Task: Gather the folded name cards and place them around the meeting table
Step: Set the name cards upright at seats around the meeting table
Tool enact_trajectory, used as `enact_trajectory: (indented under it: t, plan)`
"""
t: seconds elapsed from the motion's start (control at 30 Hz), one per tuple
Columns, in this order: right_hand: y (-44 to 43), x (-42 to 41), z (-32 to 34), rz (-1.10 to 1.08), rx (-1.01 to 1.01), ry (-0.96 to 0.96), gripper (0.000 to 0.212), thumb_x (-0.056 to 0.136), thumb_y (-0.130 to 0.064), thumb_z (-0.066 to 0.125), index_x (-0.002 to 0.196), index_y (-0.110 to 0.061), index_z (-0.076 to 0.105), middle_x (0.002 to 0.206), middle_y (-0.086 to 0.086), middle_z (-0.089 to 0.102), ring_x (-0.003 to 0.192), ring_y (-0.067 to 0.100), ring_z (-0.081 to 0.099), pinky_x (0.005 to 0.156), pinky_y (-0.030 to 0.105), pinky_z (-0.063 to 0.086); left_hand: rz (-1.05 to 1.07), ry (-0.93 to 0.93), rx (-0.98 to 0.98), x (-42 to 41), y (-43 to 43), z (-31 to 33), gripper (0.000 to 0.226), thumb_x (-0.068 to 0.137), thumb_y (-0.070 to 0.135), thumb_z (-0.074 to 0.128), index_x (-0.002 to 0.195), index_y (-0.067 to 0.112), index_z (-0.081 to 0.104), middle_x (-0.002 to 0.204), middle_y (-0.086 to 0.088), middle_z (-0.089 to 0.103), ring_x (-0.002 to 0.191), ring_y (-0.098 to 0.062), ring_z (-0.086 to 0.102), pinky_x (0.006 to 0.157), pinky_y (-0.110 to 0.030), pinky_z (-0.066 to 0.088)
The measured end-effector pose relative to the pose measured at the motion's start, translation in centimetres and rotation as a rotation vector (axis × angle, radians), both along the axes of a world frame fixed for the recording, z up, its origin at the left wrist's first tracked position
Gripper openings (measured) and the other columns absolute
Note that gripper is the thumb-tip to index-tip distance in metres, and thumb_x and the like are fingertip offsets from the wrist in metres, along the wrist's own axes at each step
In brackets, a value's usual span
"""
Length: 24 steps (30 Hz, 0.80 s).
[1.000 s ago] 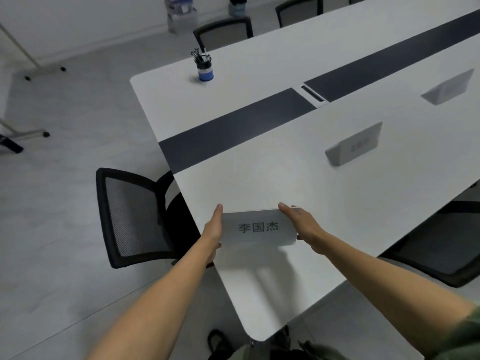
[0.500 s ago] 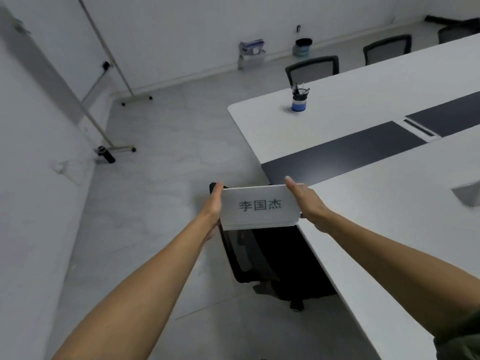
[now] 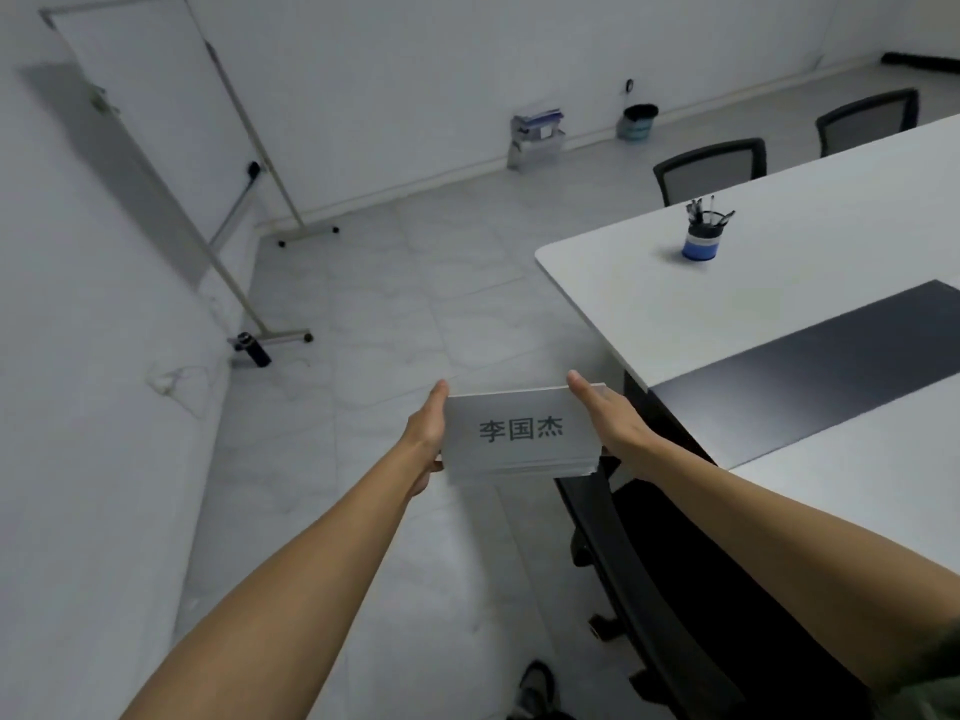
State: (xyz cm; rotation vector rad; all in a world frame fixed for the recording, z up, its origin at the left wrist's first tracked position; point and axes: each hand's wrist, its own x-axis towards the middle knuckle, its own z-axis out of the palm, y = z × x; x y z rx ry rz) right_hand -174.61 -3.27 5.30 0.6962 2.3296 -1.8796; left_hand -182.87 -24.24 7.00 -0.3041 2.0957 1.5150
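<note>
A stack of white folded name cards (image 3: 519, 433), the top one printed with dark characters, is carried in front of me over the floor, off the table's end. My left hand (image 3: 426, 433) holds its left edge and my right hand (image 3: 608, 423) holds its right edge, thumbs along the top. The white meeting table (image 3: 779, 283) with a dark centre strip stretches away at the right.
A blue pen cup (image 3: 701, 236) stands near the table's corner. A black chair (image 3: 675, 589) sits tucked at the table's end below my right arm; two more chairs (image 3: 709, 166) line the far side. A whiteboard stand (image 3: 244, 200) leans by the left wall.
My view and the carried stack have swung left, away from the table top and round its end. The placed cards on the table have left the view. Both hands keep the same hold.
</note>
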Motion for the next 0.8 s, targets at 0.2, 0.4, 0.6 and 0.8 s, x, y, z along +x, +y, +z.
enact_trajectory:
  t: [0.2,0.4,0.6,0.8]
  plan:
    - [-1.8,-12.3,-1.4,-0.059,-0.005,-0.011,0.091,0.081,-0.079,0.038,0.095,0.008,0.060,0.098,0.027,0.068,0.083,0.039,0.065,0.070,0.034,0.045,-0.043,-0.024,-0.036,-13.3,-1.2,-0.4,0.061,0.097,0.061,0.027,0.125,0.015,0.056,0.117,-0.011,0.064,0.102,-0.026,0.060,0.080,-0.036,0.043]
    - [-1.8,-21.2,0.3,-0.092,0.000,-0.041,0.084,0.077,-0.082,0.038,0.091,-0.004,0.065,0.101,0.032,0.065,0.074,0.027,0.057,0.066,0.036,0.043,-0.089,-0.040,-0.021,-23.7,-0.7,0.4,0.059,0.097,0.059,0.028,0.119,0.015,0.060,0.114,-0.010,0.065,0.091,-0.022,0.060,0.068,-0.032,0.045]
    - [1.1,-31.0,-0.4,-0.288,0.001,-0.051,0.046,0.093,-0.061,0.043,0.082,-0.022,0.064,0.084,0.005,0.070,0.077,0.023,0.066,0.074,0.036,0.052,-0.264,-0.046,-0.019,-36.6,4.2,-1.1,0.054,0.097,0.057,0.027,0.113,0.016,0.059,0.106,-0.009,0.065,0.097,-0.025,0.059,0.080,-0.037,0.043]
    - [4.5,-39.2,-1.1,-0.482,0.005,-0.066,0.051,0.094,-0.061,0.040,0.090,-0.017,0.065,0.099,0.014,0.070,0.089,0.030,0.065,0.078,0.038,0.050,-0.462,-0.059,-0.012,-47.8,10.7,-2.0,0.055,0.097,0.056,0.027,0.117,0.014,0.057,0.106,-0.011,0.064,0.095,-0.025,0.058,0.083,-0.038,0.043]
